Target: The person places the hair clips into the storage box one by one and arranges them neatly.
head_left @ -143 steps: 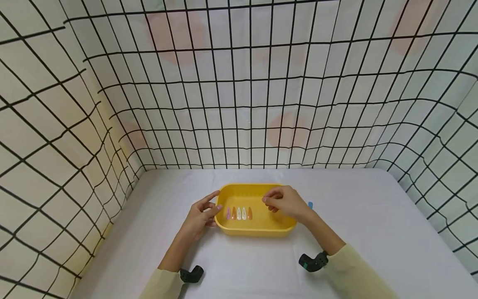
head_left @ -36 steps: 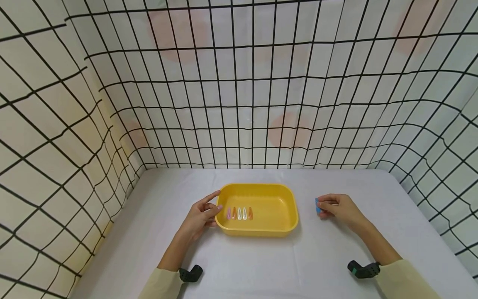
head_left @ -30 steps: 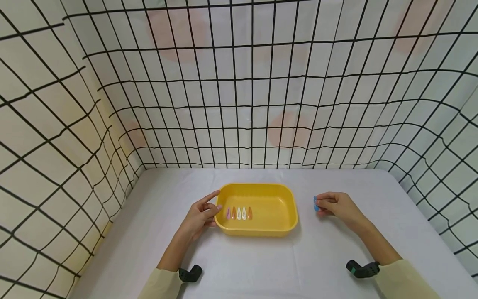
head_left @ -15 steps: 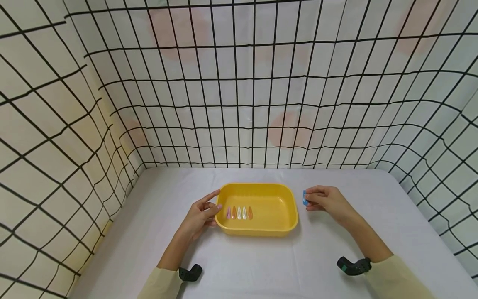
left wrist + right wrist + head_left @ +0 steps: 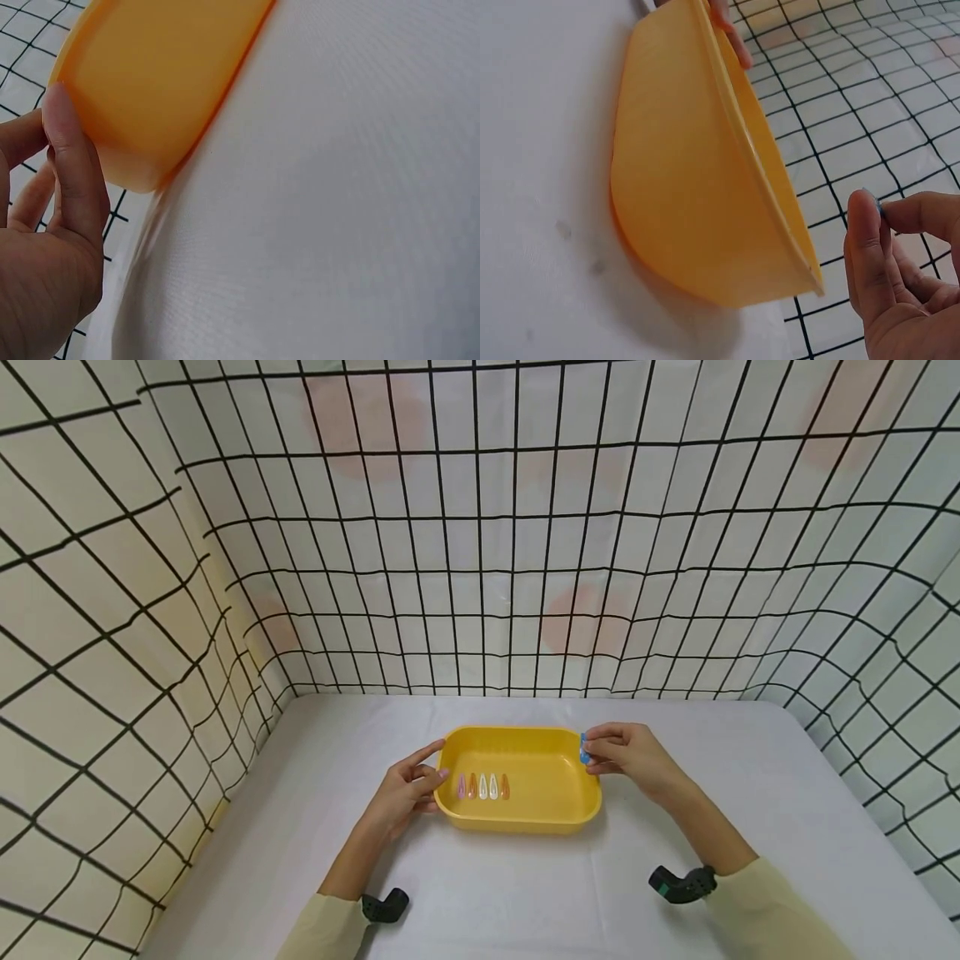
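Observation:
A yellow tray (image 5: 517, 822) stands on the table with several snap hair clips (image 5: 483, 787) lined up in its left half: pink, orange and white ones. My left hand (image 5: 401, 793) holds the tray's left end, its thumb over the rim; the left wrist view shows the thumb (image 5: 64, 127) at the edge. Over the tray's right rim, my right hand (image 5: 630, 756) pinches a small blue hair clip (image 5: 584, 750) between thumb and fingers. In the right wrist view only a sliver of the blue clip (image 5: 873, 199) shows past the thumb.
A white cloth covers the table (image 5: 510, 893). Black grid mesh (image 5: 480, 568) rises behind it and along both sides. Each wrist wears a black camera, the left one (image 5: 386, 906) and the right one (image 5: 682, 885).
My right hand went from above the tray to the table on the right, took the blue hair clip, and carried it left to the tray's rim. The left hand stayed on the tray.

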The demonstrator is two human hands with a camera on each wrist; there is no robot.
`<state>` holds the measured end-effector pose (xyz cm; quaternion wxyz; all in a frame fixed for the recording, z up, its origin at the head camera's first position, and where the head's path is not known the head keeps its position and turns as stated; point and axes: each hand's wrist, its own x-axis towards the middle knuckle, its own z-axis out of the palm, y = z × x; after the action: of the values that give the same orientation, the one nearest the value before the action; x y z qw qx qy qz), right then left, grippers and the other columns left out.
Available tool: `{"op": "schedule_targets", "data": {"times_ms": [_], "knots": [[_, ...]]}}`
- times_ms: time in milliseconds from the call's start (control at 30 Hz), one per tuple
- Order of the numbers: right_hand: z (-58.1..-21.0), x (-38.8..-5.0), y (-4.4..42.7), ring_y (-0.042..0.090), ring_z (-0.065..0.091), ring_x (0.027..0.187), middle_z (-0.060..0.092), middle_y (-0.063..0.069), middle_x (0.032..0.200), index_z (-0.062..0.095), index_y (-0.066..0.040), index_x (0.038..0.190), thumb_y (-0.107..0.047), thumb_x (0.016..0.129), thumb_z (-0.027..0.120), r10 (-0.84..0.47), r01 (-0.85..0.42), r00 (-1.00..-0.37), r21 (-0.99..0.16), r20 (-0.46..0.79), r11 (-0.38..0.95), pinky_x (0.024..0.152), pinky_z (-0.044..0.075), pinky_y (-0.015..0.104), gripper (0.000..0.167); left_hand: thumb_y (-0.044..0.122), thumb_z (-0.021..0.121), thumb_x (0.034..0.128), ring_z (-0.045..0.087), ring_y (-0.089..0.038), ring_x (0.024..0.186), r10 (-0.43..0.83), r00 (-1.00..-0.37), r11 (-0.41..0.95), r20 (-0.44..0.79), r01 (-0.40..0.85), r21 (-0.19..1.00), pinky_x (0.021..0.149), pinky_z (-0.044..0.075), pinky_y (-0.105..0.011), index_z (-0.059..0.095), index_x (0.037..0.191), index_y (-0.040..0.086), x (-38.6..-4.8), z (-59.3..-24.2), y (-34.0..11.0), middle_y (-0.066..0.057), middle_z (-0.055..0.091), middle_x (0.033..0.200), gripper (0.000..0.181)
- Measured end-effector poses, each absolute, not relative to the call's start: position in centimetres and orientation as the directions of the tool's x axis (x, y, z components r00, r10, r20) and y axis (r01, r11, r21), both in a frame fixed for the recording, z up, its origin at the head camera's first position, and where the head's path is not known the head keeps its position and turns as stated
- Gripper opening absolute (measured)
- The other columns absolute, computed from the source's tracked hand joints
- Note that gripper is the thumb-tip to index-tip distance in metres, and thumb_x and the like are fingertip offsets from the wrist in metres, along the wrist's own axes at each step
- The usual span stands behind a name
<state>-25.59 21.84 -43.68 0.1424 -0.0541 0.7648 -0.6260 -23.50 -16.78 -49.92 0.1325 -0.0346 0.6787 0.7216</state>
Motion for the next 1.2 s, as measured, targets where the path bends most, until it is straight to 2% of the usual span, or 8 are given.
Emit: {"op": "schedule_targets", "data": {"times_ms": [300, 500, 700, 900, 1200], "knots": [[-43.7, -26.0, 18.7, 0.015, 0.074, 0.077, 0.075, 0.011, 0.094, 0.059, 0.013, 0.123, -0.01, 0.099, 0.068, -0.317, 0.09, -0.937, -0.977, -0.15, 0.195, 0.076, 0.065, 0.027, 0.034, 0.013, 0.075, 0.0953, 0.061, -0.012, 0.061, 0.15, -0.964, -0.045, -0.221, -0.23, 0.972, 0.057, 0.059, -0.022, 0.056, 0.148, 0.031, -23.4, -49.7, -16.8, -0.005, 0.061, 0.095, 0.058], [-44.5, -26.2, 16.8, 0.018, 0.075, 0.078, 0.074, 0.014, 0.096, 0.06, 0.014, 0.121, -0.007, 0.098, 0.068, -0.343, 0.095, -0.926, -0.976, -0.159, 0.196, 0.079, 0.065, 0.034, 0.032, 0.013, 0.075, 0.095, 0.059, -0.013, 0.059, 0.146, -0.963, -0.044, -0.228, -0.236, 0.971, 0.056, 0.059, -0.021, 0.056, 0.148, 0.031, -23.5, -49.9, -16.8, -0.004, 0.061, 0.094, 0.059], [-45.3, -26.6, 15.0, 0.019, 0.074, 0.076, 0.073, 0.015, 0.098, 0.062, 0.01, 0.121, -0.007, 0.099, 0.067, -0.298, 0.133, -0.932, -0.961, -0.205, 0.244, 0.081, 0.065, 0.039, 0.029, 0.013, 0.075, 0.0947, 0.059, -0.013, 0.059, 0.15, -0.964, -0.049, -0.219, -0.228, 0.972, 0.056, 0.059, -0.021, 0.057, 0.147, 0.03, -23.6, -50.1, -16.8, -0.004, 0.061, 0.094, 0.058], [-45.8, -26.9, 13.5, 0.019, 0.073, 0.075, 0.073, 0.016, 0.095, 0.063, 0.009, 0.117, -0.006, 0.098, 0.068, -0.287, 0.165, -0.929, -0.954, -0.236, 0.252, 0.075, 0.066, 0.033, 0.025, 0.013, 0.075, 0.0953, 0.06, -0.012, 0.059, 0.143, -0.964, -0.049, -0.222, -0.231, 0.972, 0.056, 0.059, -0.021, 0.057, 0.147, 0.031, -23.5, -50.0, -16.8, -0.005, 0.061, 0.095, 0.057], [-46.9, -27.1, 12.0, 0.017, 0.07, 0.066, 0.072, 0.013, 0.088, 0.069, 0.006, 0.108, -0.006, 0.094, 0.071, -0.212, 0.199, -0.933, -0.906, -0.292, 0.374, 0.067, 0.065, 0.028, 0.018, 0.011, 0.072, 0.0972, 0.058, -0.012, 0.058, 0.152, -0.965, -0.05, -0.215, -0.224, 0.973, 0.056, 0.059, -0.021, 0.056, 0.148, 0.03, -23.4, -49.8, -16.6, -0.005, 0.061, 0.095, 0.057]]}}
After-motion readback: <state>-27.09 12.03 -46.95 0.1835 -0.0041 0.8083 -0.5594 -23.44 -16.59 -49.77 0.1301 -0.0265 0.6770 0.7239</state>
